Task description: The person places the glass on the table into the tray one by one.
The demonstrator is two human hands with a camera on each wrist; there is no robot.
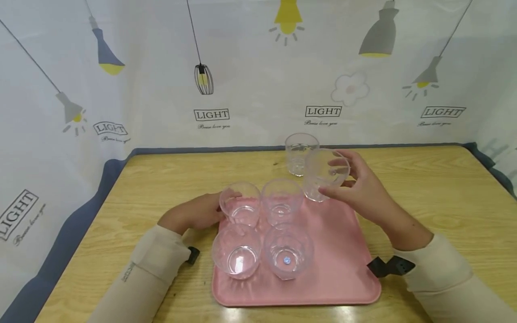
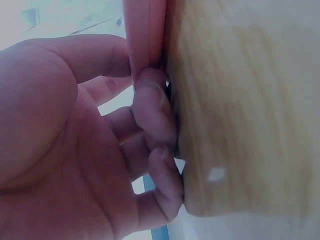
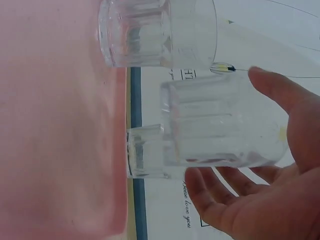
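Note:
My right hand grips a clear plastic cup over the far right part of the pink tray. The right wrist view shows this cup raised off the tray, between the thumb and the curled fingers. My left hand is at the tray's left edge. Seen from the left wrist, its thumb lies on one side of the tray rim and its fingers curl against the other. Several clear cups stand upright on the tray, among them a near left cup and a near right cup.
Behind the held cup, another clear cup stands on the wooden table, beyond the tray. A white cloth printed with lamps hangs behind the table. Dark blue edging runs along the table's far side.

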